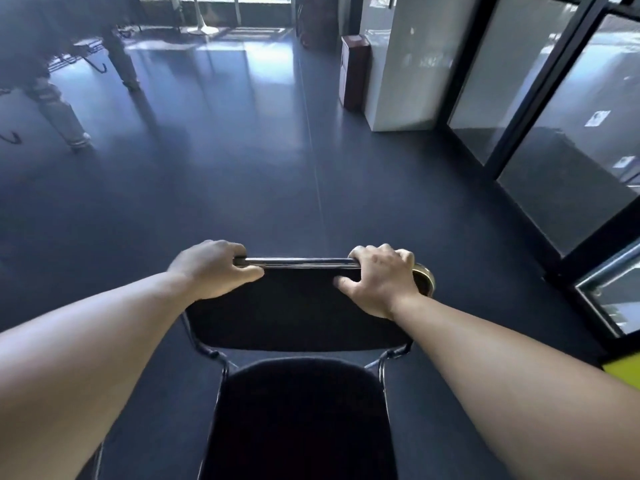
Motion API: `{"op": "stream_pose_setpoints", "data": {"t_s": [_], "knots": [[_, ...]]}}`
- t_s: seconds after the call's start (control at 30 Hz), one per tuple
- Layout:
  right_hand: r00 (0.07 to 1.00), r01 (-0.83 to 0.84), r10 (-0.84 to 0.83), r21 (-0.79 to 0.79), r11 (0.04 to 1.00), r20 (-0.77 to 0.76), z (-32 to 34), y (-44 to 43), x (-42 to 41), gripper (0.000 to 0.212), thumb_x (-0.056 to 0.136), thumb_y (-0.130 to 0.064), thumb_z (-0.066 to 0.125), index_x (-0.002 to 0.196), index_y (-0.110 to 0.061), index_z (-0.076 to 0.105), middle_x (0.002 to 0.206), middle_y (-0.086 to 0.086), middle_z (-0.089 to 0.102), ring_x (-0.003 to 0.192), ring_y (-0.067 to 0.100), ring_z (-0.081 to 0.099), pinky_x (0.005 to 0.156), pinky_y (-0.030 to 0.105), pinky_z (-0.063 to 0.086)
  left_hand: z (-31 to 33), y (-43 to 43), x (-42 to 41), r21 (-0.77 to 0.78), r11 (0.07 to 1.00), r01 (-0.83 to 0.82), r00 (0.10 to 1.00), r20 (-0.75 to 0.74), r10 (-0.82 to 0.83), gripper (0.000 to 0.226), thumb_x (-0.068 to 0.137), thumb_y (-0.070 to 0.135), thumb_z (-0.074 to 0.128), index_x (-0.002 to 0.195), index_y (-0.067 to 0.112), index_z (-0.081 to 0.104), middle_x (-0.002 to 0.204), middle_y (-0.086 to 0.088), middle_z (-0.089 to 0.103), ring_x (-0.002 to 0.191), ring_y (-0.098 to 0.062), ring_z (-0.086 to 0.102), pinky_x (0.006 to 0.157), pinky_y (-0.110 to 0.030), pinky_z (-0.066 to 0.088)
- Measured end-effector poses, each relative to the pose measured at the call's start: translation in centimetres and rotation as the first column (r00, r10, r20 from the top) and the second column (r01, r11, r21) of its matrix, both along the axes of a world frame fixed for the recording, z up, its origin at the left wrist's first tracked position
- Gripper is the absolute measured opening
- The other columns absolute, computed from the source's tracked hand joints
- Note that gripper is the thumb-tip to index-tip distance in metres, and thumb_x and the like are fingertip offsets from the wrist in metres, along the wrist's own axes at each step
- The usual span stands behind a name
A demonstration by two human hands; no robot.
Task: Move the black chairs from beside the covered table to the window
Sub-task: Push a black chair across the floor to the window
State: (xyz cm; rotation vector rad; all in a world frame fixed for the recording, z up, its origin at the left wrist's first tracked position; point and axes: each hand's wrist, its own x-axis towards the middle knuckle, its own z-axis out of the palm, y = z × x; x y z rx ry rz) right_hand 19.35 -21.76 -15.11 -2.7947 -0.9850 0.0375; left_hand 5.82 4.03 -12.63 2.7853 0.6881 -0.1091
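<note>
The black chair [298, 306] is out on the open floor [242, 168], seat towards the person and backrest away. The covered table [55, 98] is well off to the left and the glass panels [568, 133] are near on the right. Both hands grip the backrest's metal top rail [294, 261], the left hand [211, 268] curled over one end and the right hand [379, 275] over the other, a wide hold that, I'd say, keeps the chair level and stops it swinging on the way to the window.
</note>
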Motion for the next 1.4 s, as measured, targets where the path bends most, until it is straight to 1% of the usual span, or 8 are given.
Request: {"op": "stream_pose_setpoints", "data": {"t_s": [0.27, 0.43, 0.6, 0.73, 0.87, 1.03, 1.27, 1.4], "knots": [[0.997, -0.062, 0.06, 0.034, 0.998, 0.044, -0.1, 2.5, 2.2, 0.046, 0.084, -0.066, 0.058, 0.112, -0.03, 0.06, 0.103, -0.01, 0.063, 0.109, 0.02, 0.05, 0.092, 0.042, 0.024, -1.3, 0.9, -0.3, 0.033, 0.996, -0.086, 0.989, 0.127, 0.082, 0.034, 0.08, 0.058, 0.057, 0.068, 0.026, 0.056, 0.066, 0.008, 0.061, 0.068, -0.014, 0.056, 0.056, -0.03, 0.038], [0.987, -0.16, 0.16, -0.012, 0.987, 0.008, 0.4, 5.9, 4.2, 0.036, 0.085, -0.065, 0.058, 0.104, -0.035, 0.055, 0.103, -0.012, 0.06, 0.111, 0.019, 0.049, 0.092, 0.041, 0.024, -1.6, 1.9, -0.9, 0.094, 0.978, -0.184, 0.977, 0.128, 0.171, 0.035, 0.078, 0.058, 0.053, 0.068, 0.025, 0.056, 0.068, 0.007, 0.061, 0.067, -0.014, 0.055, 0.055, -0.029, 0.035], [0.966, -0.257, 0.254, -0.112, 0.96, -0.04, 1.5, 9.3, 5.6, 0.035, 0.086, -0.065, 0.057, 0.107, -0.037, 0.054, 0.105, -0.011, 0.052, 0.12, 0.02, 0.044, 0.1, 0.041, 0.023, -0.8, 4.2, -1.6, 0.063, 0.989, -0.133, 0.991, 0.021, 0.132, 0.042, 0.08, 0.061, 0.054, 0.064, 0.023, 0.057, 0.07, 0.006, 0.061, 0.067, -0.015, 0.057, 0.054, -0.028, 0.037], [0.989, -0.145, 0.146, -0.089, 0.985, 0.005, 1.3, 9.3, 4.9, 0.05, 0.082, -0.069, 0.056, 0.117, -0.034, 0.058, 0.129, -0.004, 0.053, 0.132, 0.021, 0.036, 0.107, 0.042, 0.022, -0.9, 5.1, -1.6, -0.108, 0.985, -0.134, 0.991, -0.032, 0.132, 0.056, 0.079, 0.074, 0.055, 0.065, 0.02, 0.058, 0.063, 0.007, 0.059, 0.062, -0.015, 0.057, 0.056, -0.029, 0.039], [0.998, 0.057, -0.053, -0.078, 0.995, 0.045, 0.9, 8.5, 3.5, 0.072, 0.076, -0.08, 0.057, 0.13, -0.032, 0.053, 0.154, 0.008, 0.028, 0.144, 0.03, 0.019, 0.111, 0.049, 0.028, -1.4, 5.1, -2.0, -0.088, 0.977, -0.197, 0.98, -0.023, 0.195, 0.072, 0.064, 0.095, 0.042, 0.071, 0.027, 0.066, 0.062, 0.009, 0.064, 0.065, -0.011, 0.062, 0.057, -0.029, 0.041], [0.967, 0.247, -0.243, 0.05, 0.968, -0.075, 1.0, 8.7, 2.5, 0.085, 0.07, -0.077, 0.07, 0.136, -0.028, 0.045, 0.136, 0.012, 0.03, 0.127, 0.037, 0.033, 0.105, 0.045, 0.042, -1.3, 4.8, -2.0, -0.068, 0.966, -0.25, 0.968, -0.011, 0.25, 0.073, 0.059, 0.096, 0.041, 0.065, 0.028, 0.066, 0.056, 0.01, 0.063, 0.063, -0.01, 0.062, 0.055, -0.028, 0.039], [0.965, 0.173, -0.145, 0.114, 0.978, -0.22, 1.3, 11.0, 3.6, 0.081, 0.073, -0.058, 0.082, 0.135, -0.018, 0.049, 0.155, 0.015, 0.022, 0.143, 0.038, 0.022, 0.11, 0.039, 0.034, -1.4, 4.0, -3.3, -0.069, 0.935, -0.347, 0.938, -0.026, 0.346, 0.066, 0.065, 0.096, 0.038, 0.073, 0.038, 0.068, 0.061, 0.014, 0.065, 0.068, -0.007, 0.062, 0.059, -0.027, 0.04], [0.965, 0.094, -0.056, 0.142, 0.985, -0.255, 2.1, 12.3, 4.7, 0.093, 0.071, -0.051, 0.086, 0.146, -0.02, 0.04, 0.163, 0.013, 0.012, 0.147, 0.034, 0.02, 0.115, 0.04, 0.032, -2.2, 2.7, -3.9, -0.071, 0.921, -0.384, 0.923, -0.07, 0.379, 0.067, 0.074, 0.092, 0.033, 0.071, 0.031, 0.06, 0.067, 0.017, 0.063, 0.071, -0.007, 0.059, 0.06, -0.027, 0.038]]}}
